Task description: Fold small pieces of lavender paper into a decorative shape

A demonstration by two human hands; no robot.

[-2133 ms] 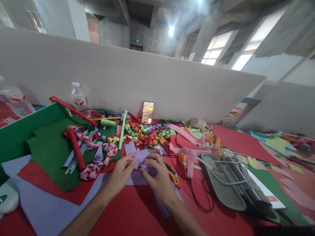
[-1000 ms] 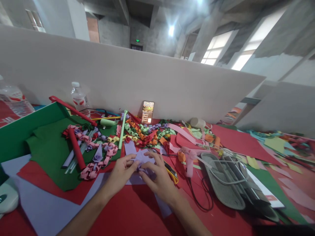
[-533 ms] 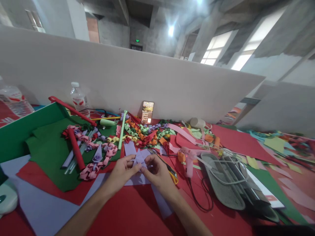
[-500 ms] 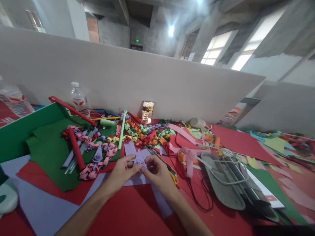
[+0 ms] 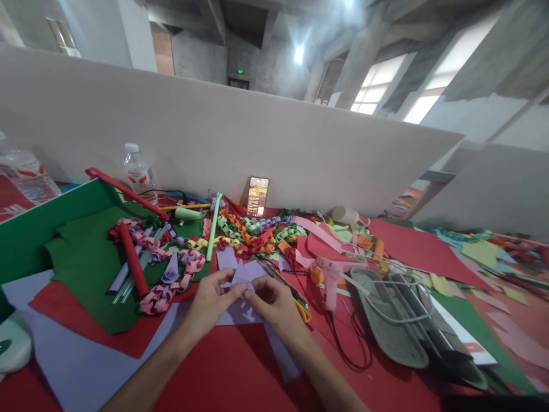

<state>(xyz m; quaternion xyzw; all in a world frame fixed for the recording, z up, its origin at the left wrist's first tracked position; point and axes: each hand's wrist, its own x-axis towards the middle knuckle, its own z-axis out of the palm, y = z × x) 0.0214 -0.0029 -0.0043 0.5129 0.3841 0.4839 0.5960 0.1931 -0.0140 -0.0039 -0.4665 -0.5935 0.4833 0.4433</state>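
Between both hands is a small folded piece of purple paper (image 5: 241,274), its pointed tip facing up. My left hand (image 5: 218,294) pinches its left side with thumb and fingers. My right hand (image 5: 272,294) is closed on the right side, the thumb tips nearly meeting at the front. Some fingers behind the paper are hidden. Flat purple paper (image 5: 242,316) lies just under the hands. A utility knife (image 5: 295,294) rests beside my right hand, and a purple paper cone (image 5: 170,270) lies on the left among pink paper chains (image 5: 156,300).
A pink glue gun (image 5: 331,283) with a black cable and a grey tray (image 5: 388,320) lie to the right. A lit phone (image 5: 257,195) leans on the white partition (image 5: 231,137). Paper chains and a water bottle (image 5: 138,171) are at the back; a green box wall (image 5: 64,220) stands left.
The purple paper has turned slightly between my fingers and now shows a broader pointed face. Both hands stay nearly in place. The picture on the phone screen has changed.
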